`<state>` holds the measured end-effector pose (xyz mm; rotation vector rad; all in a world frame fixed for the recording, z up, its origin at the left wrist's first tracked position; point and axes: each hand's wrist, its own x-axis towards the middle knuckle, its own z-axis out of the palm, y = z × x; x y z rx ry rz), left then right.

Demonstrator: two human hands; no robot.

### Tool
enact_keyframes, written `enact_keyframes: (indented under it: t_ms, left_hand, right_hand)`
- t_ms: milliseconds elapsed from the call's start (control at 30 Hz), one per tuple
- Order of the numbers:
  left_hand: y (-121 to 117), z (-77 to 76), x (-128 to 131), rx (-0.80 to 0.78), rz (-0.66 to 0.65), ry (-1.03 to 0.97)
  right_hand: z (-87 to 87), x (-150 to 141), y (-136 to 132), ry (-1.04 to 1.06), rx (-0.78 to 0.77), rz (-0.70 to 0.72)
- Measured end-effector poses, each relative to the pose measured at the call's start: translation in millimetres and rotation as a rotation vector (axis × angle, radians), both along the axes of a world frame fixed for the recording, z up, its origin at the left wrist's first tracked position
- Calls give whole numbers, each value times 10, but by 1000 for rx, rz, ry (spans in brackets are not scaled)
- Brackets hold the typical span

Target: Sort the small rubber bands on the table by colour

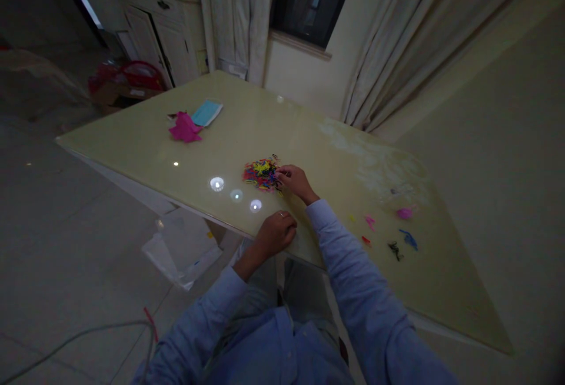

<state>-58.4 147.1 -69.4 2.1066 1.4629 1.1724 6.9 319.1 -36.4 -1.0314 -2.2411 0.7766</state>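
Note:
A mixed heap of small, thin pieces in red, yellow, blue and black lies on the pale table; some look like narrow loops, too small to name surely. At the heap's right edge, my right hand has its thumb and fingers pinched together. Whatever is between those fingertips is too small to make out. My left hand rests at the table's near edge, fingers curled in, with no object showing in it. Separate small groups lie to the right: black pieces, blue pieces, red pieces and pink pieces.
On the table, a bright pink crumpled item lies beside a light-blue face mask at far left. A purple-pink lump sits at right. Below, a plastic bag and a cable lie on the floor.

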Motion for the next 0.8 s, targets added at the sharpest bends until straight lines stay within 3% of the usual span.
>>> enact_keyframes:
  t_ms: [267, 800]
  left_hand:
    - [5, -26, 5, 12, 4, 18]
    - [-5, -2, 4, -14, -10, 17]
  right_hand:
    - [-149, -73, -7, -51, 2, 9]
    - [-242, -112, 58, 8, -34, 8]
